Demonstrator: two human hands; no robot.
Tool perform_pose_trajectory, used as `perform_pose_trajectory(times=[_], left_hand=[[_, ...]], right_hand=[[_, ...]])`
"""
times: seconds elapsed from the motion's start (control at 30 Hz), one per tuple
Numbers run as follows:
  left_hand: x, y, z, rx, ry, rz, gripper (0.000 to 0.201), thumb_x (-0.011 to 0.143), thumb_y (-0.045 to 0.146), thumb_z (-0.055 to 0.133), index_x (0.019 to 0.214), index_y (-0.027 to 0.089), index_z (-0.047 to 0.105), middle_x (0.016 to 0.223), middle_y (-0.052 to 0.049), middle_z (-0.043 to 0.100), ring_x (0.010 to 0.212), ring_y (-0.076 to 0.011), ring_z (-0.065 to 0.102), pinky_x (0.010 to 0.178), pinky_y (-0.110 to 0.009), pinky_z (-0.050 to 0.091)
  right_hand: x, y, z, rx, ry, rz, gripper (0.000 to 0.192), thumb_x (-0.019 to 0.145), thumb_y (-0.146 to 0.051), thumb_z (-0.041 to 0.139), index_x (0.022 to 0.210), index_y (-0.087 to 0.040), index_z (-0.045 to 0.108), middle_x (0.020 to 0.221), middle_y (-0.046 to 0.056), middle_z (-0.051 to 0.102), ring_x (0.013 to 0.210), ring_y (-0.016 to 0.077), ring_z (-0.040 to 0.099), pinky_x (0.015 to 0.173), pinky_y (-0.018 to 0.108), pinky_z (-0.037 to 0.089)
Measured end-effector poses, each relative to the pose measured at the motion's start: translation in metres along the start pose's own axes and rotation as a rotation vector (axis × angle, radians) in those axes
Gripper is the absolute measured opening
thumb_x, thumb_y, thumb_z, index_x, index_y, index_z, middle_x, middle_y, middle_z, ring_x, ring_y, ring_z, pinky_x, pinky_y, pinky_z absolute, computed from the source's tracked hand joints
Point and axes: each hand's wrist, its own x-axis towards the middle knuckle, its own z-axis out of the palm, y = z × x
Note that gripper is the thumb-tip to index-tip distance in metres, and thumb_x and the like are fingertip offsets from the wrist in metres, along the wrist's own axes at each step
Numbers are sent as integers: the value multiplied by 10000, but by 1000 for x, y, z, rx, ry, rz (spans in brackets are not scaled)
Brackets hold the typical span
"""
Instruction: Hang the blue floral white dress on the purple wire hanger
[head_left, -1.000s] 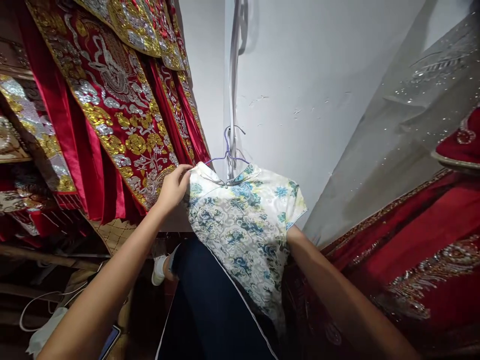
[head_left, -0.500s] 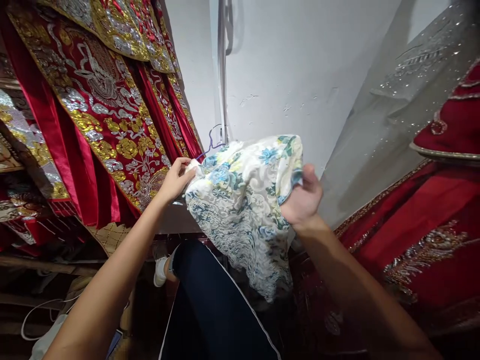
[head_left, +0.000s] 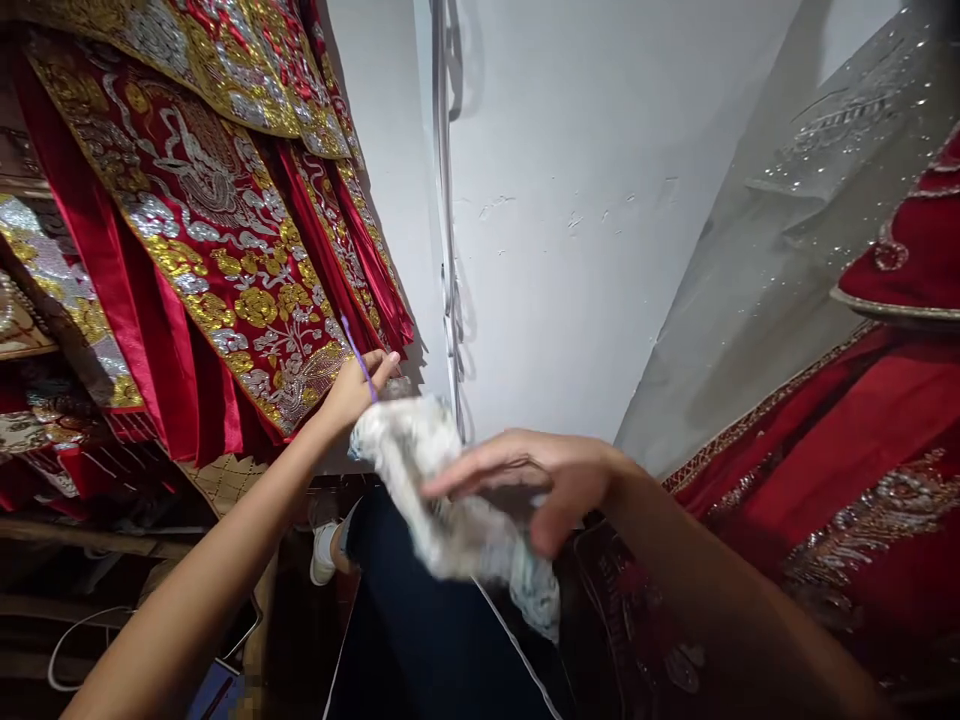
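Note:
A white garment with a blue and green floral print [head_left: 420, 430] hangs bunched and blurred in front of my legs. A thin purple clothes hanger [head_left: 358, 358] runs from its upper left corner across my left hand [head_left: 358, 385]. The fingers of my left hand are closed round the hanger; exactly how they grip it is partly hidden. Above the garment's right part, my right hand [head_left: 559, 475] is stretched out, thumb apart from the fingers and slightly smeared by motion. Whether it touches the cloth is hard to tell.
Red robes with gold and silver embroidery [head_left: 225, 230] hang at the left. At the right are a sparkling sheer white fabric [head_left: 810, 200] and a beaded red garment [head_left: 847, 450]. A vertical metal pole [head_left: 444, 200] stands against the white wall [head_left: 570, 120].
The garment has dropped and folded together from its spread state. My right hand has come out of its right side and moved inward over it. My left hand has lowered slightly.

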Motion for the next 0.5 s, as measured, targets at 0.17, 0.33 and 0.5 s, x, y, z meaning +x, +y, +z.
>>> perform_pose_trajectory(times=[0.17,0.33,0.5], left_hand=[[-30,35,2,-322,-188,157,494,961,595,409,990,168,656,1088,-104,699,1055,-240,640,964,-369,482],[-47,88,19,-563,-236,315,625,963,668,284,1065,186,667,1226,-121,667,1247,-291,573,1085,-441,428],[-47,71,19,-613,-162,224,521,939,614,457,1271,233,584,1434,-103,550,1376,-306,463,1148,-462,376]], right_hand=[[-4,45,16,-318,80,46,656,852,-288,622,1481,-293,437,1493,80,487,1391,289,436,1151,518,341],[21,78,43,-693,384,-85,1191,712,-283,740,1583,-253,-72,1637,144,117,1516,357,108,1224,589,150],[8,61,22,-796,437,-196,1056,662,-360,769,1548,-294,200,1395,127,431,1291,365,436,1089,519,381]])
